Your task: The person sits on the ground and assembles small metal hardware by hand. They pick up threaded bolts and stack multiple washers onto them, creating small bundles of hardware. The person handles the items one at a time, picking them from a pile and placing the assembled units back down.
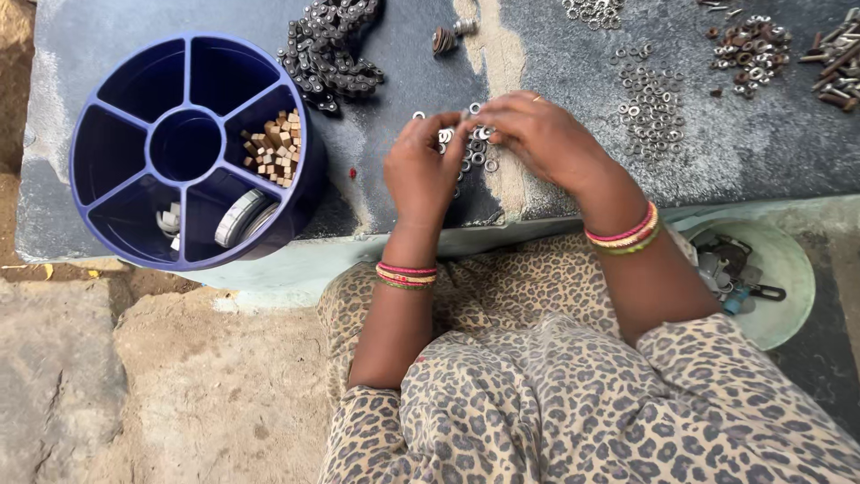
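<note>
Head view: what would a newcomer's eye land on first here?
Probably the two hands at centre, left hand and right hand, meeting over a small pile of washers on the dark slab. Next, the round blue tray at left, with wooden blocks in one compartment. A heap of chain lies behind it, and a pale bowl sits at lower right.
</note>
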